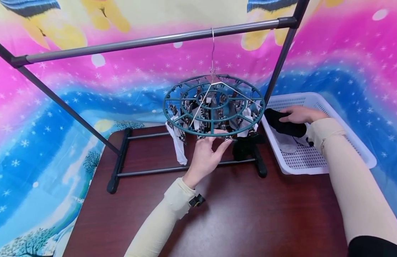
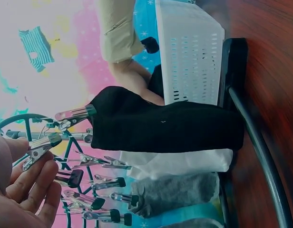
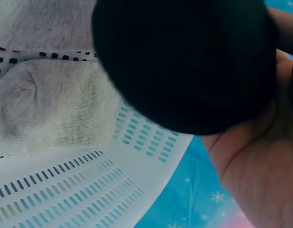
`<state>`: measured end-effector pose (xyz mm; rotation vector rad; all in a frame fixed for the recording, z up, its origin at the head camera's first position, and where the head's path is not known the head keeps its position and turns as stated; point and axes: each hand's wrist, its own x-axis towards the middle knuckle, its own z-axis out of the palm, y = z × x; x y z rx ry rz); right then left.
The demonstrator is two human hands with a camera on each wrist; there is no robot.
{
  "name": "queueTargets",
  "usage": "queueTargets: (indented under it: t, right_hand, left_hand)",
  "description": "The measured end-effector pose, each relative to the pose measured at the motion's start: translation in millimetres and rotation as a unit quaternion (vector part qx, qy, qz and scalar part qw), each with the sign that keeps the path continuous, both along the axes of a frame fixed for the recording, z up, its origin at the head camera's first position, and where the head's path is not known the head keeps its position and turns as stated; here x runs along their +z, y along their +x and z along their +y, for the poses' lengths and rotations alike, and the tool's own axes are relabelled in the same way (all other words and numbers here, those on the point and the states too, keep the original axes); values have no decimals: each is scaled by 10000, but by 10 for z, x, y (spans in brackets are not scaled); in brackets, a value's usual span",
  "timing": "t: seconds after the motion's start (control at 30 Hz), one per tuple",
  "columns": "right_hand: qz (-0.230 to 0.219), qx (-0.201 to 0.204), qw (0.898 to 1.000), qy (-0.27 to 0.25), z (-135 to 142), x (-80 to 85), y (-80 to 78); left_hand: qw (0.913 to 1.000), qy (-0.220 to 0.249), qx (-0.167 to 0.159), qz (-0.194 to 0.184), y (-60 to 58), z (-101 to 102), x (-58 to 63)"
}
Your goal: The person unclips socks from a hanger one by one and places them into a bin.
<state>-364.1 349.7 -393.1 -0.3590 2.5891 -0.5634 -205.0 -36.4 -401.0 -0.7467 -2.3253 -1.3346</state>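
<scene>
My right hand (image 1: 301, 115) holds a black sock (image 1: 283, 123) over the white basket (image 1: 293, 167). Close up in the right wrist view, the dark sock (image 3: 184, 61) hides most of the fingers. At the near rim of the green round hanger (image 1: 212, 134), my left hand (image 1: 204, 157) pinches a metal clip (image 2: 42, 145) between thumb and fingers; no sock is in that clip. Beside it, another black sock (image 2: 161, 121) hangs from a clip. White and grey socks (image 2: 172, 190) hang farther round the hanger. A long white sock (image 1: 178, 144) hangs on its left side.
The hanger's hook hangs on the grey bar (image 1: 153, 40) of a rack standing on the dark red table (image 1: 249, 214). Light grey socks (image 3: 56, 104) lie in the basket, right of the rack's foot (image 1: 261, 167). A patterned cloth (image 1: 57, 107) covers the background.
</scene>
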Motion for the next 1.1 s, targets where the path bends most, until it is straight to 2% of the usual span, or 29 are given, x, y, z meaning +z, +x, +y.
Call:
queueTargets:
  t: [0.23, 0.43, 0.6, 0.73, 0.9, 1.1]
  right_hand:
    - [269, 367, 9976, 524, -23, -43, -93]
    - [390, 581, 9950, 706, -15, -102, -186]
    - [414, 324, 9949, 856, 35, -133, -218]
    - [715, 147, 9923, 1000, 84, -146, -230]
    - [1085, -76, 9840, 1408, 136, -134, -248]
    - [1375, -5, 9794, 1480, 187, -208, -267]
  left_hand:
    - [10000, 11, 3, -12, -6, -10, 1]
    - [9998, 170, 0, -108, -14, -38, -1]
    - [9997, 175, -42, -135, -23, -33, -10]
    - [9996, 207, -58, -171, -17, -40, -11]
    - [9998, 166, -37, -118, -22, -48, -19]
    - [9995, 195, -27, -233, -15, -48, -29]
